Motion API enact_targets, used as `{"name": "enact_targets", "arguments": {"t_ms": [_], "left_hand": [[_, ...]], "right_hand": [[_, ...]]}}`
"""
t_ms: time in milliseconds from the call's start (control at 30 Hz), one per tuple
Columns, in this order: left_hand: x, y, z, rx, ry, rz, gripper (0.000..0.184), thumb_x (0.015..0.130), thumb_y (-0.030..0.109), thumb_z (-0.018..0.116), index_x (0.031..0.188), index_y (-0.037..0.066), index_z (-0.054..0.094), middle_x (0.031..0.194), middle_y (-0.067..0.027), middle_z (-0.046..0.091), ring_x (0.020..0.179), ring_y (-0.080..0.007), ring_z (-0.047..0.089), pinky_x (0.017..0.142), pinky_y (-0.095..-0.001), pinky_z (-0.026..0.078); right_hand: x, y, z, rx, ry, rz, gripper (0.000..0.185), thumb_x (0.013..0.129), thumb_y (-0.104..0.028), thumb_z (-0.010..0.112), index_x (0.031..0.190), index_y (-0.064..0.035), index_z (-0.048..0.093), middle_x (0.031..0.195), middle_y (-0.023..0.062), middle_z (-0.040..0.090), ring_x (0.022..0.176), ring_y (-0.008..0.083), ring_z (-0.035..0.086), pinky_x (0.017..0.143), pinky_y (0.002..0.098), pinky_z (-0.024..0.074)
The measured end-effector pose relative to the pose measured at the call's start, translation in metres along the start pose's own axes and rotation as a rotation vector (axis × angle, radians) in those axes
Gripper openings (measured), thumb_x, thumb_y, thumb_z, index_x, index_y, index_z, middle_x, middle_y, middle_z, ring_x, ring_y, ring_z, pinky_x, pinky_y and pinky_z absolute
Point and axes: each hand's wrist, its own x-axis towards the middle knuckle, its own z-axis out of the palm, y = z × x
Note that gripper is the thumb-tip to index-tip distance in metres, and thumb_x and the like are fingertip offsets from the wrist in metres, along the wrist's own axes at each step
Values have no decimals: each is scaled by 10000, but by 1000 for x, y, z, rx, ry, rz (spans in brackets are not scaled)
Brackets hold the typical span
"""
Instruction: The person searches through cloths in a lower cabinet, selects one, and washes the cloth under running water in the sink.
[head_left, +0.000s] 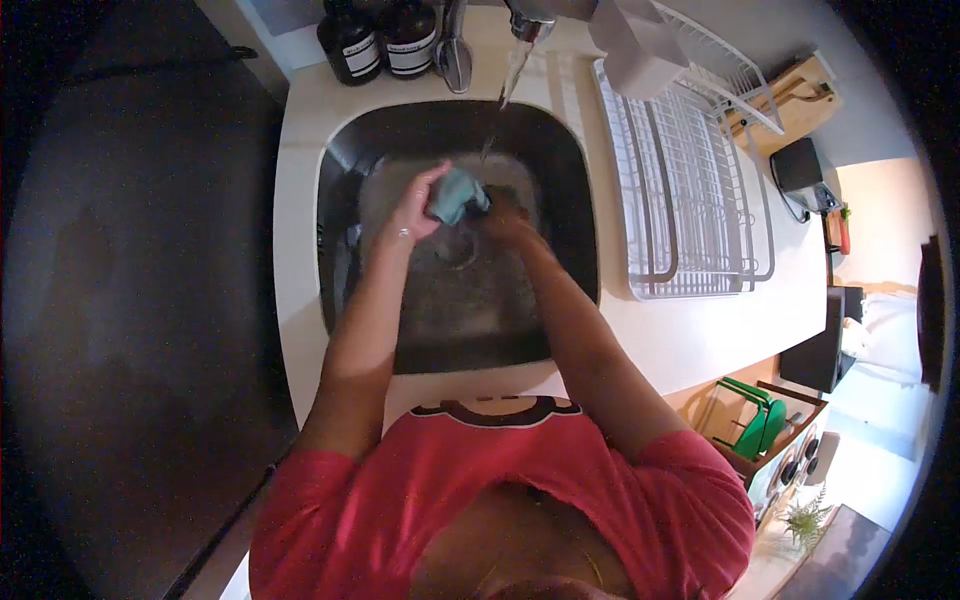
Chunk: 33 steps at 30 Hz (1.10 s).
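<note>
My left hand (418, 208) is closed round a wet-looking, bunched teal cloth (458, 196) over the dark sink (455, 310). Close against the cloth's right side is my right hand (507, 218), in shadow. Its fingers are too dark to make out, and I cannot tell whether they grip the cloth. From the faucet (533, 18) a stream of water (515, 75) runs down just beyond my hands. Beneath them the sink bottom looks wet, with the drain (457, 252) partly visible.
Two dark labelled bottles (409, 38) stand behind the sink, beside a grey utensil (455, 62). On the right counter is a white wire dish rack (690, 190) with a pale container (640, 50) at its back. Wooden boards (800, 95) lean behind it. Green folding chairs (760, 425) are farther right.
</note>
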Motion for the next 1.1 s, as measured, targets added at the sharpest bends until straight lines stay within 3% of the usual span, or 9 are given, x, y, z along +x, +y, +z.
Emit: {"name": "enact_targets", "arguments": {"t_ms": [267,467,600,633,733,767,833,933,1100], "left_hand": [[-33,-8,5,-40,195,215,443,782,435,533,1105,134,510,1087,-54,541,967,-226,528,794,-388,440],[-19,-39,0,102,145,160,434,846,438,441,1113,99,486,1092,-64,517,1012,-194,493,849,-338,416],[-16,-34,43,-57,293,71,373,871,398,407,1064,93,497,1078,-61,513,994,-180,491,848,-322,415],[1,-41,30,-133,253,46,302,891,317,363,1027,95,516,968,-52,551,925,-175,528,810,-329,440],[78,-71,-65,-278,-726,416,356,907,394,329,981,119,543,976,-65,583,884,-219,551,786,-411,456],[60,-67,-46,-118,-16,206,325,903,365,345,974,117,542,942,-58,584,864,-210,557,769,-390,463],[21,-44,3,-19,319,115,262,894,307,377,959,113,541,875,-45,587,825,-193,569,735,-347,478],[20,-33,-13,7,234,115,185,879,245,426,933,109,539,836,-39,587,749,-186,578,671,-316,495],[4,-18,7,37,69,126,148,840,190,507,908,61,524,851,-84,585,624,-210,567,583,-320,510]], "right_hand": [[-21,-95,-8,903,140,-167,282,698,-208,585,891,-3,606,810,147,621,760,211,591,696,348,453],[-47,-131,20,178,517,-398,233,707,-223,602,731,9,593,766,219,603,676,350,591,606,398,462],[0,-76,4,409,491,-162,229,697,-226,595,692,3,586,693,221,584,671,367,581,598,437,454],[-17,-94,-9,335,481,-117,238,696,-237,596,713,1,592,726,241,582,698,377,580,610,464,448],[-29,-102,15,142,454,-300,241,702,-247,598,721,-7,599,737,244,582,705,383,575,635,471,442],[-37,-107,19,338,486,-335,252,731,-265,577,738,-14,599,715,227,576,685,400,548,664,458,441],[-20,-84,12,159,516,-278,242,760,-247,543,783,-15,607,746,207,590,746,385,554,718,428,440],[5,-51,-1,718,177,-47,304,798,-221,460,969,-6,591,835,148,591,739,264,555,726,355,420],[-17,-48,-12,608,-43,-262,341,776,-193,465,1052,-13,552,974,114,575,799,203,543,759,302,410]]}}
